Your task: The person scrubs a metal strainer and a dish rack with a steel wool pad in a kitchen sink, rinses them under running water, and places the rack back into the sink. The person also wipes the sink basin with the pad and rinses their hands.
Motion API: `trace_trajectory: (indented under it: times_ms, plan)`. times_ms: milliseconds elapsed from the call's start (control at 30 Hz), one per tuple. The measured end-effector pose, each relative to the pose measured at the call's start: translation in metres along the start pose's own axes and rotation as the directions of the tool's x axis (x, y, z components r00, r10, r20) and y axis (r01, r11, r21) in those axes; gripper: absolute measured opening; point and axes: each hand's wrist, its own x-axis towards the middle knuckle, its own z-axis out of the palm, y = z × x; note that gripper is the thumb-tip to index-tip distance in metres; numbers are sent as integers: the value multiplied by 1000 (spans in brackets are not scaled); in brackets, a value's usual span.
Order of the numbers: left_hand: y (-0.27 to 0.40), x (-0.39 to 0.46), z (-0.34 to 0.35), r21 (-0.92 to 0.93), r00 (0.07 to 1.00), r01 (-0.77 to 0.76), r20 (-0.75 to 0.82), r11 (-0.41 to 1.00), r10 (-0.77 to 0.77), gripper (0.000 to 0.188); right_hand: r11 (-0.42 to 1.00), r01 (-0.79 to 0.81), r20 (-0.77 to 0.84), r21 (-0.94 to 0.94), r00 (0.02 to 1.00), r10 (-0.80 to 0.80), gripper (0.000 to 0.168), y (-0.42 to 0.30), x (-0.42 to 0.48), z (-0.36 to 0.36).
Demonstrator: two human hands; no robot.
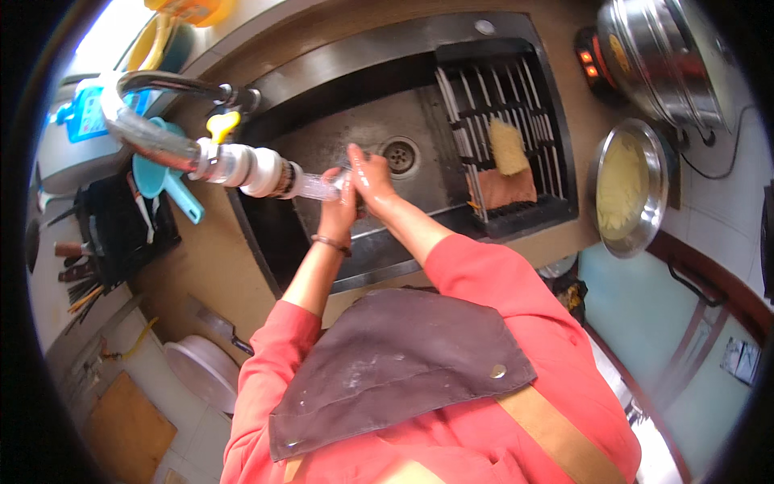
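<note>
My left hand (340,204) and my right hand (373,183) are together over the stainless steel sink (338,136), wet and touching. Water (318,187) streams onto them from the white-ended filter nozzle (266,173) of a curved metal faucet (142,136). The right thumb points up, away from the palm. Most of the left fingers are hidden behind the right hand, and whether anything lies between the palms cannot be made out. A dark bracelet circles my left wrist. Just beyond the right hand is the drain (400,156).
A rack (478,91) with a yellow sponge (508,146) and pinkish cloth (505,186) spans the sink's right side. Beyond it are a metal bowl of pale slices (623,187) and a steel pot (662,60). Left are a turquoise ladle (151,172), a knife holder (121,236) and a cleaver (214,320).
</note>
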Motion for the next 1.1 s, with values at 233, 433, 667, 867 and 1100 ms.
trace_trajectory:
  times_ms: [233,433,667,867,1100]
  plan:
    - [-15,23,-26,-676,829,388,-41,626,-558,23,891,427,79,-155,904,-420,47,28,-36,17]
    - [-5,-23,-27,-351,999,34,27,936,-26,45,924,-201,47,326,979,197,60,-5,-33,20]
    - [-17,14,-38,-66,985,174,1,982,-175,27,896,-290,214,338,950,227,78,14,-21,6]
    - [9,31,-34,-743,817,536,337,401,-467,32,645,-385,359,660,916,180,24,-17,2,-21]
    - [-12,27,-36,-790,810,584,554,186,-191,33,825,512,411,-241,823,-391,29,-26,-27,-62]
